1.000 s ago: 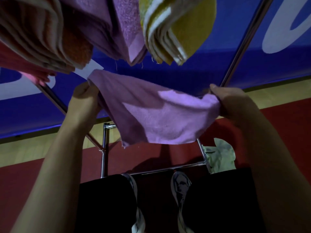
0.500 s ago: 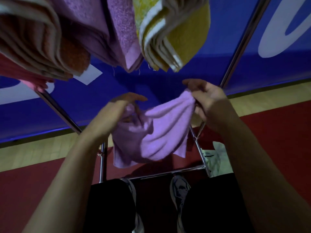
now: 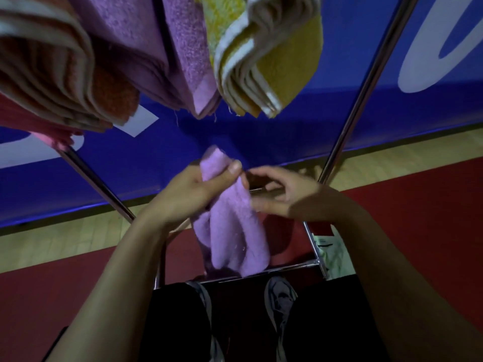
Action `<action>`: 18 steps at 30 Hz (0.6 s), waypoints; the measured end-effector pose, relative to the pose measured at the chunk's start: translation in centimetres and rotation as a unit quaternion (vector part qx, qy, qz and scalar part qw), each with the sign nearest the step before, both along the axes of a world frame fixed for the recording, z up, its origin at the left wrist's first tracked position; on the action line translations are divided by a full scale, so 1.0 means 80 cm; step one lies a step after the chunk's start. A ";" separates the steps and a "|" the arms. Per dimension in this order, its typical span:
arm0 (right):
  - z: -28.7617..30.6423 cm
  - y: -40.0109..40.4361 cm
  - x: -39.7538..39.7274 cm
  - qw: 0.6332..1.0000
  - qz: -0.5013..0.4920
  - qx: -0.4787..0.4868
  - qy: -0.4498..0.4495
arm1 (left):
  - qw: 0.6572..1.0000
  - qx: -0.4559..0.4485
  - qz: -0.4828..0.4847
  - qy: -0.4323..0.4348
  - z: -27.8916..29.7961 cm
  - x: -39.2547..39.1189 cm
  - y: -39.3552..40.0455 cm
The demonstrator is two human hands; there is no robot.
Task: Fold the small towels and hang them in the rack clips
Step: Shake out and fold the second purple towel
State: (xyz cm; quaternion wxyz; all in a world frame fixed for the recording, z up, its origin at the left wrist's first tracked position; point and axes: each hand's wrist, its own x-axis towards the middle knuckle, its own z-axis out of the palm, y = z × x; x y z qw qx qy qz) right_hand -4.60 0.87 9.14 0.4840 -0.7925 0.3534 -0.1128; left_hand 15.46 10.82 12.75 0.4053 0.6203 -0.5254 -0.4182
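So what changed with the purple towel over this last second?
The purple towel went from spread wide between both hands to folded and hanging bunched from the left hand, which grips its top. The right hand came inward and let go. The hanging towels above stayed put.

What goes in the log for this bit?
left hand grips folded purple towel | right hand beside it, open | towel not yet hung
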 end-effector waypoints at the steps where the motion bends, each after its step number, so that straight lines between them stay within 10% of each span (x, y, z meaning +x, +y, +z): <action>1: -0.002 0.003 -0.004 0.997 0.053 0.001 0.055 | 0.999 -0.015 -0.006 0.040 0.002 0.006 0.000; 9: 0.056 0.042 0.012 0.940 0.142 -0.020 0.310 | 0.987 -0.037 -0.082 0.132 0.015 0.018 0.007; 14: 0.009 0.038 0.043 0.987 0.112 -0.070 0.089 | 0.996 -0.026 -0.085 -0.010 0.013 0.022 0.014; 18: -0.019 0.017 0.039 0.983 0.084 -0.142 0.086 | 0.999 -0.041 -0.003 -0.026 0.007 0.038 0.017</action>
